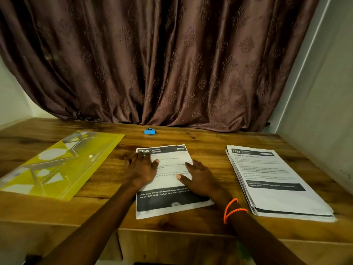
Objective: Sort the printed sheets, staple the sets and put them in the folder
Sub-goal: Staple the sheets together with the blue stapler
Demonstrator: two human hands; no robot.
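Nearest the camera, at the front edge of the wooden desk [200, 224], two bare forearms reach forward, the right wrist carrying orange bead bracelets [232, 209]. Both hands lie flat on a small set of printed sheets [168, 203] headed "800 KITCHEN", which sits in the middle of the desk, slightly skewed. The left hand [142, 169] presses on the set's upper left part, fingers spread and straight; the right hand [198, 178] rests over its right edge, fingers also extended. Neither hand grips anything; both are simply laid on the paper.

The step appears to be squaring up this set before stapling. To do it well, the person would do best to hold the sheets down with one palm while the other nudges the edges flush, or to lift and tap the set on the desk so that its top corners line up; loose sheets slide easily on smooth wood, and a skewed set would staple crooked.

Well to the right lies a thicker stack of printed sheets [275, 180] headed "2652", its edges fanned, probably still to be sorted. To the left lies the yellow folder [57, 169], flat on the desk and apart from the set. Farther back, near a brown curtain [172, 64], sits the blue stapler [150, 131], out of immediate reach, so a hand must stretch forward for it.
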